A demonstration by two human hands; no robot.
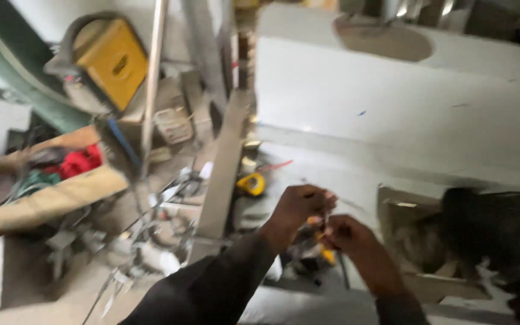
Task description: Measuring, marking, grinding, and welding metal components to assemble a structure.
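A small yellow-and-dark object (326,232), too blurred to name, sits pinched between both hands low in the middle of the view. The left hand (299,207) curls its fingers closed around its upper part; the right hand (347,236) grips it from below, touching the left. Just beyond them a yellow tape measure (251,183) lies on the cluttered floor beside a leaning grey metal channel (221,174). A white board (392,96) spreads behind, and a yellow case (111,60) stands far left.
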